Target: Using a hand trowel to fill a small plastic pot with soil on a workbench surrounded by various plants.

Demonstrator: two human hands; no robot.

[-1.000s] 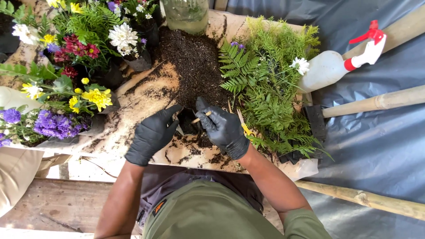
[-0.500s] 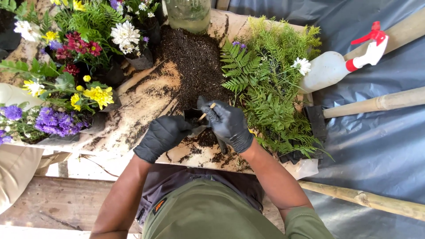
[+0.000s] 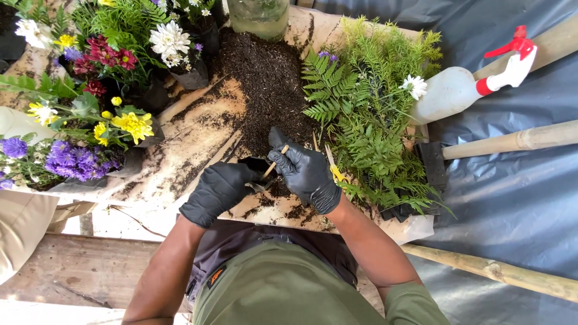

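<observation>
My left hand (image 3: 218,191), in a black glove, curls its fingers around a small black pot (image 3: 257,167) just below the soil heap (image 3: 268,84) on the surface (image 3: 180,144). My right hand (image 3: 306,171), also gloved, pinches a thin wooden stick (image 3: 277,160), its lower end over the pot. Right of the soil stand green ferns (image 3: 367,114); farther right lies a white spray bottle (image 3: 463,90). Left of the soil sit potted flowers (image 3: 120,66).

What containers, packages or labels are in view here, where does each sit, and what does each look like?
Spray bottle: upper right, lying beside the ferns; white body, red trigger.
Glass jar: top centre behind the soil; clear, greenish.
Small black pot: at the left hand; right hand holds a wooden stick.
</observation>
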